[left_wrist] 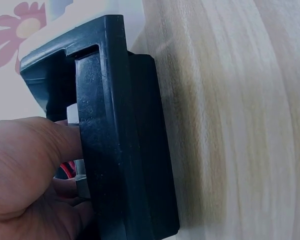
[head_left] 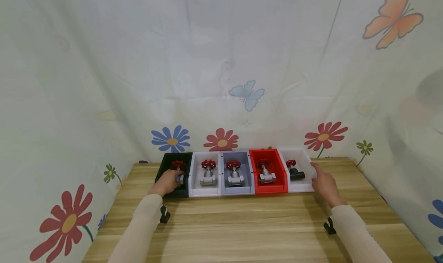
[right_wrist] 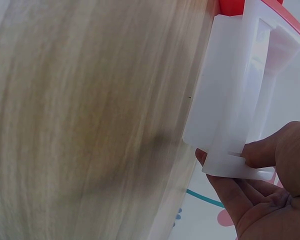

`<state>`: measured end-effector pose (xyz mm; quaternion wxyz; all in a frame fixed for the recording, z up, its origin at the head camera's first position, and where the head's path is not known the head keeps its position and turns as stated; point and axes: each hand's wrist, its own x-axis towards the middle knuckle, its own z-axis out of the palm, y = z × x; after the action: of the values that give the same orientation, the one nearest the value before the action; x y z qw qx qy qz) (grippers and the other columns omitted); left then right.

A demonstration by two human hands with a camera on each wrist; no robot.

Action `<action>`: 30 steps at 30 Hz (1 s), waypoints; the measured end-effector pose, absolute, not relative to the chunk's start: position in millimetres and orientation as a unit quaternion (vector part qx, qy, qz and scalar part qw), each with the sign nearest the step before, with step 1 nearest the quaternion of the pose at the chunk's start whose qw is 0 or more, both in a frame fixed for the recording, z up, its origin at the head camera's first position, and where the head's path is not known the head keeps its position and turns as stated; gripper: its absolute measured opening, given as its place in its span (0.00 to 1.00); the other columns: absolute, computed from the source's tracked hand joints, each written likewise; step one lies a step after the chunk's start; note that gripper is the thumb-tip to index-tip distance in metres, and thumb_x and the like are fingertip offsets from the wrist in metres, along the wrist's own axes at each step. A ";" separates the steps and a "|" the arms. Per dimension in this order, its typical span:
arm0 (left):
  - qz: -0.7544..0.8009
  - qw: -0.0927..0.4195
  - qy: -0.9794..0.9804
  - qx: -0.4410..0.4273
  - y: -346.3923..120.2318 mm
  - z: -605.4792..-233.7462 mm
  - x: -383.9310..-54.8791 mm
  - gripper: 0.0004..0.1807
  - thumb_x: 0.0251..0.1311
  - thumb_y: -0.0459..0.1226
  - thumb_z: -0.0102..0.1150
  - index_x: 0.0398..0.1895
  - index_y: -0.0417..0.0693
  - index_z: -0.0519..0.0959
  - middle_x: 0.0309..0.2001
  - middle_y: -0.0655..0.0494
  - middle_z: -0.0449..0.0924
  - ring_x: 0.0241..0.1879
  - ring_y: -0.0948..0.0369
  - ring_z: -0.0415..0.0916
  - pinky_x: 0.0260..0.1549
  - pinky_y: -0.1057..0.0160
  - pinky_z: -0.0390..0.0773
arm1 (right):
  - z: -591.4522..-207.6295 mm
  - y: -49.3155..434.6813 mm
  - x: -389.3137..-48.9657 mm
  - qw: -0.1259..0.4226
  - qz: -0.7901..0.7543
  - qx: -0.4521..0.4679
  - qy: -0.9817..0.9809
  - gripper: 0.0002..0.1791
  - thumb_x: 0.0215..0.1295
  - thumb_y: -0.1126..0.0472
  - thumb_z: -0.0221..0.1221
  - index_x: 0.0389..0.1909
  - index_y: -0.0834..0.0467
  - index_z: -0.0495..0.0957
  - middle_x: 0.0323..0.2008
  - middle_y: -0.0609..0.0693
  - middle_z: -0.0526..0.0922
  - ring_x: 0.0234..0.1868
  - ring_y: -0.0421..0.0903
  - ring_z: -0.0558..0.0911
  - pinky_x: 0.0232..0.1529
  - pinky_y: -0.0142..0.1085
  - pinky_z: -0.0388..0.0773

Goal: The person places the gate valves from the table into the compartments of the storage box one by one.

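Sleeves nearest. Left hand [head_left: 167, 182] reaches into black bin [head_left: 173, 161], fingers curled on a red-handled metal valve [head_left: 179, 171]: likely heavy, rigid; grip the body, not the handwheel. Right hand [head_left: 323, 184] pinches white bin [head_left: 302, 157] by its outer wall; light, stiff plastic.

Five plastic bins are sitting in a row: a black plastic bin [head_left: 167, 167], a white plastic bin [head_left: 195, 174], a pale grey-blue plastic bin [head_left: 246, 170], a red plastic bin [head_left: 278, 170], and another white bin [head_left: 306, 167]. The metal valves are showing red round handwheels [head_left: 209, 163]. The light wood-grain tabletop [head_left: 242, 224] is lying under them, and the white cloth backdrop [head_left: 221, 63] is showing red and blue flowers and butterflies.
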<state>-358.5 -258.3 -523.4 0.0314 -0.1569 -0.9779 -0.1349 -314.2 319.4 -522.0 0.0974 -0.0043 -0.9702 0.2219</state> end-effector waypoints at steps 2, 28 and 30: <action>-0.139 0.033 -0.977 -0.156 -258.0 -523.7 -359.1 0.23 0.47 0.26 0.69 0.51 0.43 0.83 0.45 0.43 0.85 0.48 0.44 0.79 0.53 0.45 0.76 | -522.7 319.7 -313.8 0.101 0.221 -0.002 -0.970 0.33 0.62 0.72 0.55 0.69 0.66 0.59 0.25 0.64 0.80 0.24 0.52 0.72 0.30 0.48 0.72; -0.123 0.021 -0.983 -0.138 -253.6 -525.4 -355.8 0.25 0.46 0.21 0.57 0.51 0.40 0.83 0.48 0.40 0.84 0.52 0.41 0.77 0.56 0.44 0.74 | -519.8 319.0 -315.6 0.078 0.222 -0.021 -0.972 0.32 0.65 0.71 0.54 0.70 0.65 0.58 0.37 0.71 0.82 0.28 0.54 0.75 0.33 0.48 0.74; -0.121 0.020 -0.983 -0.140 -253.5 -525.2 -355.1 0.26 0.46 0.21 0.58 0.52 0.41 0.83 0.47 0.40 0.84 0.52 0.41 0.77 0.56 0.45 0.74 | -519.4 319.4 -315.8 0.071 0.224 -0.024 -0.972 0.33 0.65 0.71 0.54 0.71 0.65 0.57 0.42 0.73 0.81 0.30 0.55 0.75 0.36 0.50 0.75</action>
<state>-355.1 -253.5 -525.2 0.0201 -0.1396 -0.9825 -0.1214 -315.8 319.4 -519.4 0.0708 -0.0244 -0.9716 0.2245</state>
